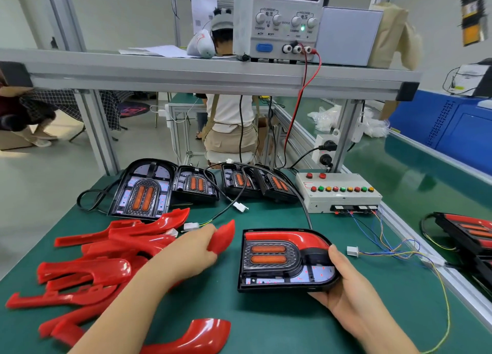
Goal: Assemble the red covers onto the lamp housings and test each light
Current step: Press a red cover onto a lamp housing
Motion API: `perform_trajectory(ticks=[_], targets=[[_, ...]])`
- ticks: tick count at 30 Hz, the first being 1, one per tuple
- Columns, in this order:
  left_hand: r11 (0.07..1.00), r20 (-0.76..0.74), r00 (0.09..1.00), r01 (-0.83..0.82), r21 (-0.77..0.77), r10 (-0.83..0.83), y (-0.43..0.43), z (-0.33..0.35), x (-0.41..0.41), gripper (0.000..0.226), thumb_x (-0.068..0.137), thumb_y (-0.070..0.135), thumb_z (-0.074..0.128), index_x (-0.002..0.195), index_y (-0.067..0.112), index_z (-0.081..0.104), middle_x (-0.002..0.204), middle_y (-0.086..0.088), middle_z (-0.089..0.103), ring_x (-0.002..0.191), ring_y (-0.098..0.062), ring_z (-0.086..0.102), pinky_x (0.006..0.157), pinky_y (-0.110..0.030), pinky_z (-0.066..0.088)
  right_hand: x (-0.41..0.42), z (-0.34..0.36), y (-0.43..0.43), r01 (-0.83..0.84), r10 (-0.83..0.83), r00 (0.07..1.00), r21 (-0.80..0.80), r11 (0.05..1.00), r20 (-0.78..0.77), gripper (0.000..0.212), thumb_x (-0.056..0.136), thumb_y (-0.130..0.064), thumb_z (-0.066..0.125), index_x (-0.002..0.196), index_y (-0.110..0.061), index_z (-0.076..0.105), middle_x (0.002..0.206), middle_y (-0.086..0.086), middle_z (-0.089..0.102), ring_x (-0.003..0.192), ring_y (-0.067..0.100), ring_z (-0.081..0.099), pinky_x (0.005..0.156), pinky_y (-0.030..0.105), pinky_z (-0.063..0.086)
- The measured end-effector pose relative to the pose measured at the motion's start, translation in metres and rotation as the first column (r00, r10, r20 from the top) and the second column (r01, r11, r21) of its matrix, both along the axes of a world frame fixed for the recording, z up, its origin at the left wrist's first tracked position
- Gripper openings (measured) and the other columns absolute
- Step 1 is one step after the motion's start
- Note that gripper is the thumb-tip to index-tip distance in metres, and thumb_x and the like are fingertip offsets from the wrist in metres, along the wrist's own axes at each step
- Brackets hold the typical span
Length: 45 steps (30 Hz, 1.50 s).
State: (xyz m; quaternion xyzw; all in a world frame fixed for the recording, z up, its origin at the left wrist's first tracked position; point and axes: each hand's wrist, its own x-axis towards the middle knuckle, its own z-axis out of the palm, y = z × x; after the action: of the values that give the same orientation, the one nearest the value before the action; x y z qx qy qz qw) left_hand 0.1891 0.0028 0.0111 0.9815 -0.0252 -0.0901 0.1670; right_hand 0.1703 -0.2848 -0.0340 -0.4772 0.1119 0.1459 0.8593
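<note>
Left hand [191, 249] curls round the pointed tip of a glossy red plastic cover [224, 236], mid-desk, beside the heap of red covers [106, 260] along the left edge of the green-matted desk [266, 324]. Right hand [343, 281] grips the right end of the black lamp housing [287, 263], thumb on top and fingers beneath, toward the near edge. One red strip is seated along the housing's far side. Risks as I judge them: a grip so near the slick tip may let the cover twist or slip, and a one-ended hold may let the housing tip as the cover is pressed in. The black cable [306, 212] trailing from the housing could snag. The white connector [352, 251] lies just beside the right hand and is easily dragged.
</note>
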Motion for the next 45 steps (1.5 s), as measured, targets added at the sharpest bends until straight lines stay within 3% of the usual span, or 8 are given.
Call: perform_trajectory(ticks=[5,12,20,26,29,34,40,45], targets=[[0.921,0.015,0.995,-0.09,-0.378,0.104,-0.014,0.001,0.013,0.066,0.094,0.026,0.046,0.151,0.033,0.012,0.127,-0.002,0.057,0.095,-0.01,0.059,0.07,-0.013,0.036,-0.001,0.004,0.0,-0.031,0.035,0.998,0.079,0.996,-0.045,0.044,0.097,-0.039,0.046,0.126,-0.01,0.06,0.115,0.016,0.07,0.094,0.03,0.072,0.064,0.041,0.06],[0.7,0.207,0.976,0.106,-0.706,0.061,-0.057,0.017,0.009,0.042,0.088,0.01,0.064,0.123,0.02,0.044,0.095,-0.003,0.062,0.073,-0.011,0.068,0.082,-0.032,0.055,-0.002,0.005,0.0,-0.077,0.085,0.994,0.112,0.991,-0.073,0.06,0.083,-0.049,0.052,0.127,-0.009,0.06,0.118,0.019,0.068,0.103,0.034,0.069,0.067,0.043,0.06],[0.902,0.455,0.844,0.396,-0.171,-0.284,-0.108,0.001,-0.034,0.051,0.091,0.04,0.057,0.138,0.027,0.044,0.118,0.008,0.049,0.109,-0.01,0.047,0.096,-0.023,0.035,-0.002,0.002,0.002,-0.065,0.069,0.997,0.095,0.993,-0.035,0.068,0.079,-0.056,0.049,0.119,-0.003,0.063,0.111,0.025,0.069,0.091,0.035,0.071,0.063,0.043,0.059],[0.936,0.598,0.754,0.351,-0.015,-0.273,-0.121,0.002,-0.045,0.038,0.093,0.042,0.05,0.127,0.024,0.056,0.103,0.005,0.051,0.095,-0.009,0.049,0.083,-0.019,0.039,-0.003,0.001,0.003,-0.068,0.069,0.997,0.056,0.996,-0.019,0.07,0.078,-0.058,0.048,0.119,-0.003,0.063,0.112,0.024,0.069,0.094,0.034,0.071,0.065,0.042,0.059],[0.94,0.586,0.773,0.336,-0.054,-0.243,-0.124,0.0,-0.049,0.032,0.094,0.036,0.053,0.122,0.021,0.061,0.109,-0.002,0.059,0.098,-0.015,0.055,0.084,-0.022,0.044,-0.003,0.001,0.002,-0.072,0.072,0.997,0.054,0.996,-0.004,0.07,0.08,-0.059,0.047,0.12,-0.003,0.062,0.113,0.023,0.069,0.096,0.034,0.071,0.067,0.042,0.059],[0.938,0.572,0.778,0.345,-0.041,-0.261,-0.125,-0.006,-0.05,0.033,0.061,0.043,0.07,0.088,0.026,0.076,0.062,0.011,0.049,0.054,-0.005,0.052,0.046,-0.011,0.042,-0.003,0.001,0.003,-0.083,0.083,0.997,0.037,0.996,0.0,0.07,0.08,-0.059,0.048,0.121,-0.004,0.061,0.111,0.024,0.069,0.095,0.034,0.071,0.066,0.042,0.059],[0.95,0.595,0.781,0.299,-0.087,-0.192,-0.127,-0.018,-0.051,0.047,0.049,0.042,0.092,0.091,0.029,0.077,0.066,0.01,0.049,0.06,-0.006,0.051,0.052,-0.011,0.043,-0.004,0.002,0.003,-0.074,0.082,0.988,-0.065,0.995,0.127,0.055,0.072,-0.041,0.07,0.123,-0.022,0.059,0.115,0.014,0.07,0.091,0.027,0.071,0.068,0.04,0.059],[0.919,0.521,0.853,0.224,-0.326,-0.023,-0.126,-0.026,-0.055,0.048,0.088,0.056,0.049,0.132,0.037,0.055,0.102,0.01,0.045,0.097,-0.006,0.033,0.088,-0.016,0.031,-0.003,0.004,0.004,-0.021,0.043,0.984,-0.129,0.991,0.172,0.053,0.063,-0.036,0.077,0.114,-0.027,0.064,0.11,0.012,0.072,0.084,0.025,0.072,0.06,0.035,0.057]])
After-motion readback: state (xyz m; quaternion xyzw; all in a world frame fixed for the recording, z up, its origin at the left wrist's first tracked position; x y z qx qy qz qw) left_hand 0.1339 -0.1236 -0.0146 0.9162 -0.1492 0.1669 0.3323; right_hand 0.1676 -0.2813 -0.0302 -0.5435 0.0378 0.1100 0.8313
